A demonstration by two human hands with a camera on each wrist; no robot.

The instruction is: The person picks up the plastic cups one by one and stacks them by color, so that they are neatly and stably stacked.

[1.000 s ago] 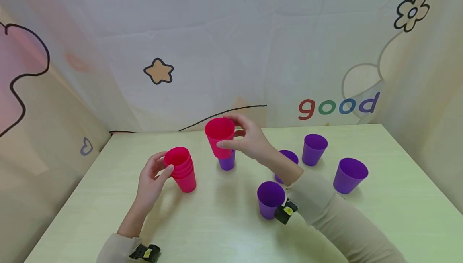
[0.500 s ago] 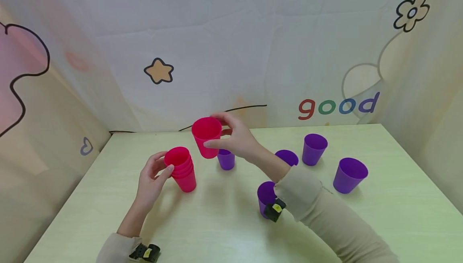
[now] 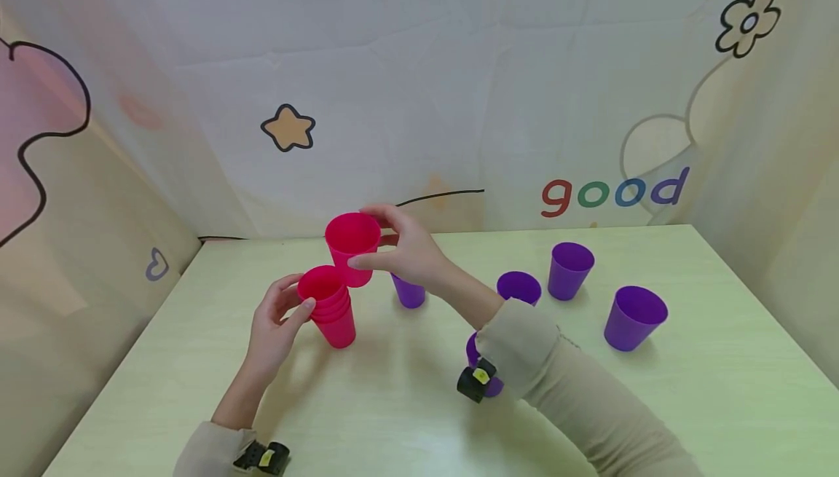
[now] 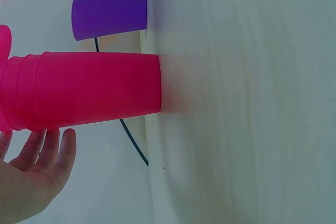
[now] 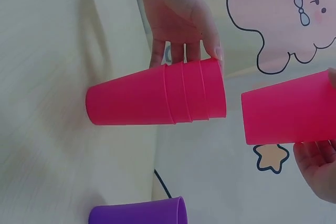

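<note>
My left hand (image 3: 274, 328) holds a nested stack of red cups (image 3: 337, 325) near its rims, thumb on the near side and fingers behind. The stack stands upright on the table, mouths up; several rims show in the right wrist view. Raised off the table, a single red cup (image 3: 352, 238) is gripped between the thumb and fingers of my right hand (image 3: 409, 247). Its base is just above and right of the stack's mouth, with a gap between them in the right wrist view. Behind the right hand stands a purple cup (image 3: 409, 293), partly covered.
On the right side of the table (image 3: 708, 404), purple cups stand mouth up: one at the back (image 3: 570, 271), one farther right (image 3: 634, 319), one by the right forearm (image 3: 518, 286). Another purple cup (image 3: 472, 352) is mostly hidden by the right sleeve. A printed curtain (image 3: 419, 98) hangs behind.
My right hand has carried the single red cup leftward, from in front of the middle purple cup to beside the stack's mouth. The left hand and the stack have stayed put.
</note>
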